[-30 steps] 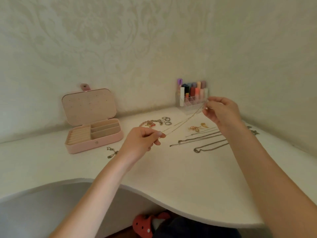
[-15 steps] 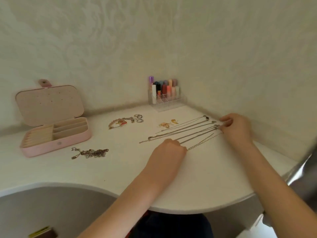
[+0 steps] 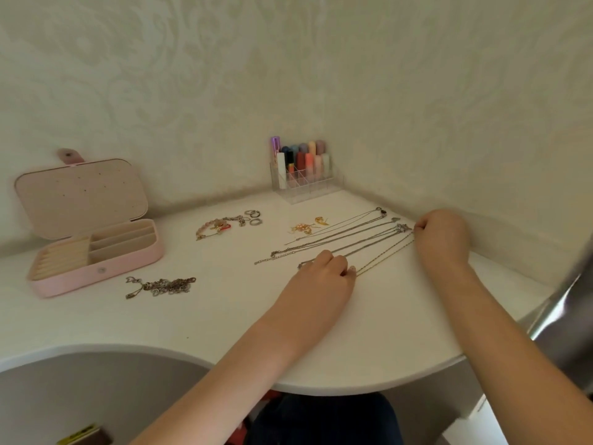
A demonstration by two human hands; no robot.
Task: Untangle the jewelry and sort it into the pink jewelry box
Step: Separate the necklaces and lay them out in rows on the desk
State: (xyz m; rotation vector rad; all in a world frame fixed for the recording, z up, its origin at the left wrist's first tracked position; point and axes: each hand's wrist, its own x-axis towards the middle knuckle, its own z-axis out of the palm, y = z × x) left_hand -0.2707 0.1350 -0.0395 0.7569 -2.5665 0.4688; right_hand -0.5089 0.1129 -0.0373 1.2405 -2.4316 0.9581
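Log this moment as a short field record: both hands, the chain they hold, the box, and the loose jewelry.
left hand: pinches the near end of the thin chain on the desk
right hand: pinches its far end
thin chain: stretched straight, beside the laid-out necklaces
pink jewelry box: open, compartments look empty
loose jewelry: tangled bracelet, beaded bracelet, rings, gold earrings
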